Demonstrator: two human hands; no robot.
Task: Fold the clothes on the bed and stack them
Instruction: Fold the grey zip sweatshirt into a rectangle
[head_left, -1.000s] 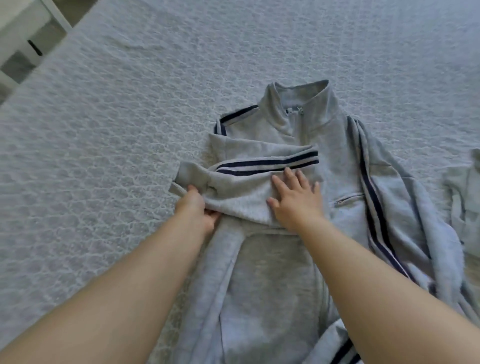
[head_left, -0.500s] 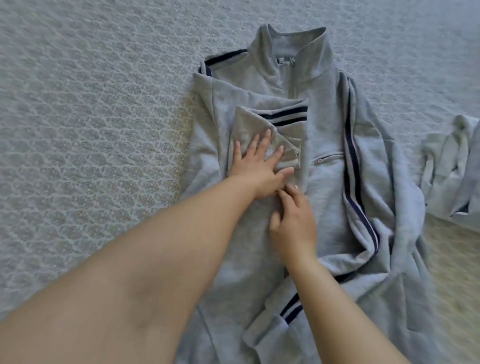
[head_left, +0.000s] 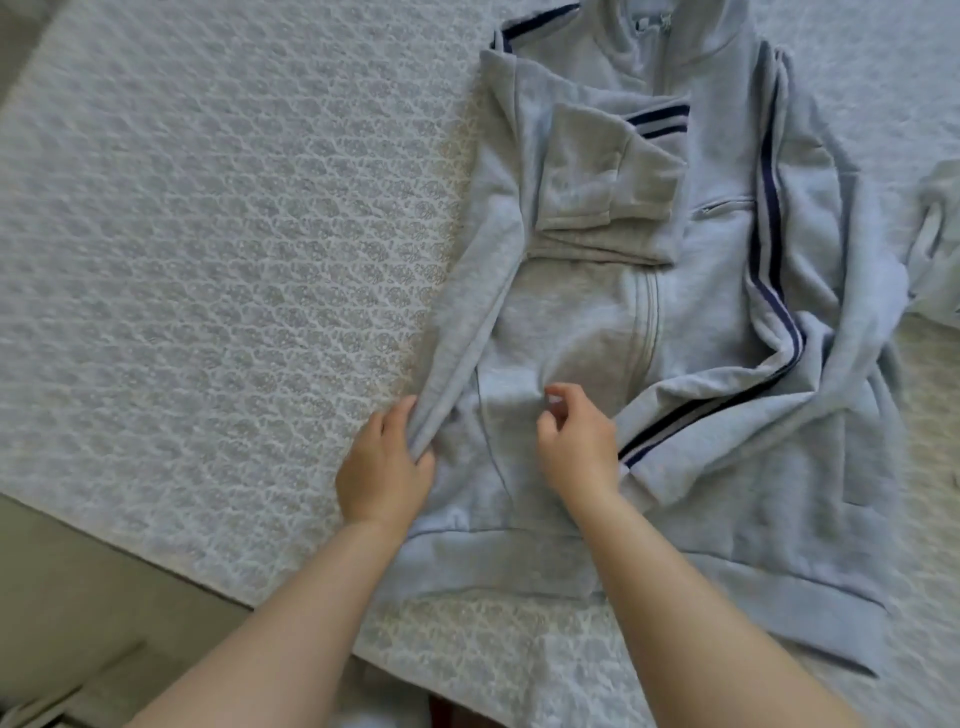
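Left hand (head_left: 384, 467) pinching folded side edge of grey zip jacket (head_left: 587, 332), thumb and fingers closed on the fabric ridge near the bed's front edge. Right hand (head_left: 576, 441) over lower front panel, fingers loosely curled, holding nothing visible; contact with cloth hard to tell.

Risks, as judgement: tugging that side fold could drag the tucked left sleeve (head_left: 597, 171) off the chest and undo it. Right sleeve (head_left: 769, 322) not folded in, lying slack across the right half with navy stripes twisted; folding the hem (head_left: 519, 566) up now would trap a lump and give a crooked stack piece. Hem sits close to the bed's front edge, so a pull toward the body could slide it off.

Jacket front-up on the quilted bedspread (head_left: 218, 260), right of bed centre, collar toward the far edge and cut off by frame top. Soft thick fleece, centre zip closed, chest pocket zip visible, creased around the waist. Another pale grey garment (head_left: 935, 244) at the right edge, apart from the jacket.
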